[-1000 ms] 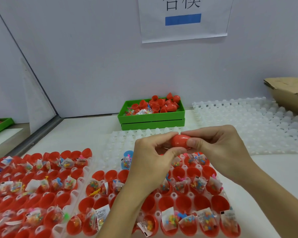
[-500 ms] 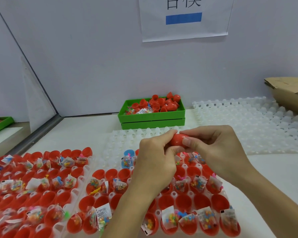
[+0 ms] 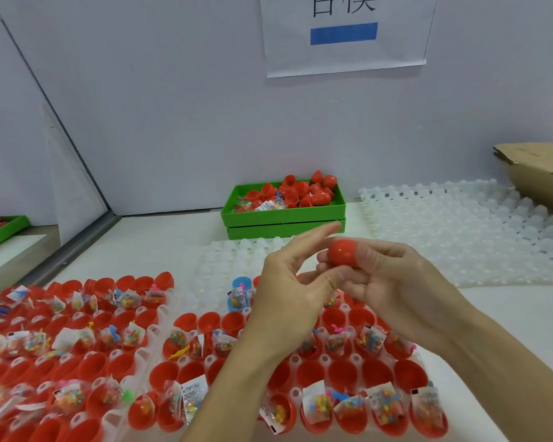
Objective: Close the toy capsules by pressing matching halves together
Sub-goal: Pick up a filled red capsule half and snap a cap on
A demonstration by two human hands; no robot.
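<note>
**One capsule shut, trays of halves to go**

The right hand [image 3: 393, 282] grips a closed red capsule [image 3: 343, 252] above the near tray [image 3: 296, 365]. The left hand [image 3: 288, 282] hangs beside it, fingers loose, holding nothing. In that tray and the tray left of it [image 3: 77, 346], dozens of open red halves wait uncapped, many holding toy packets.

1. The right hand [image 3: 393, 282] wraps round the red capsule [image 3: 344, 252], hiding its right end and any seam.
2. The left hand [image 3: 288, 298] is motion-blurred at the fingertips and covers part of the tray [image 3: 186, 362] of red halves.
3. The wall sign [image 3: 344, 36] is cut off by the top edge.
4. The cardboard box [image 3: 537, 173] is cut off by the right edge.
5. The sachet contents are too small to identify.
</note>
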